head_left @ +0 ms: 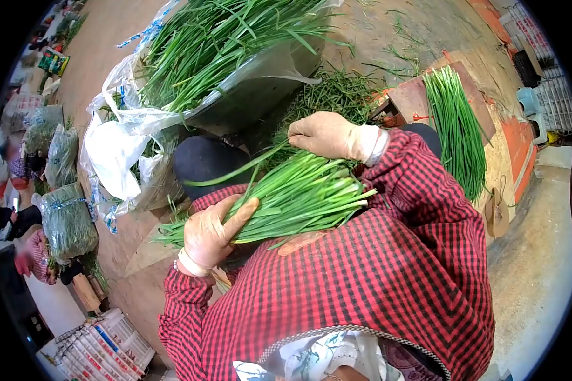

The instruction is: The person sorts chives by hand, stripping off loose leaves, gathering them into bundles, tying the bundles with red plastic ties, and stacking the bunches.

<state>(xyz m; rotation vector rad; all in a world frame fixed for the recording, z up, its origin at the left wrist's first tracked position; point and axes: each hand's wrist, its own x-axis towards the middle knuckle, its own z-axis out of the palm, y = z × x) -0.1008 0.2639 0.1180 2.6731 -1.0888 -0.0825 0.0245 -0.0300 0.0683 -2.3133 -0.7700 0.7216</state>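
My left hand (208,233), in a pale glove, is wrapped round a bundle of long green leafy stalks (299,197) lying across my lap, their pale ends toward the right. Above the bundle, my gloved right hand (329,134) has its fingers pressed together at the top of a few loose blades that trail down to the left; the fingertips are too small to make out fully. A heap of loose trimmings (340,95) lies on the floor beyond the right hand. To the right, a neat bundle of stalks (454,127) rests on a board (413,101).
A large plastic-lined pile of green stalks (229,51) stands ahead to the left. Wrapped bales (68,222) line the left side, near other people. Crates (102,349) stand at the lower left, more crates (556,101) at the right. Scissors (497,213) lie at the board's edge.
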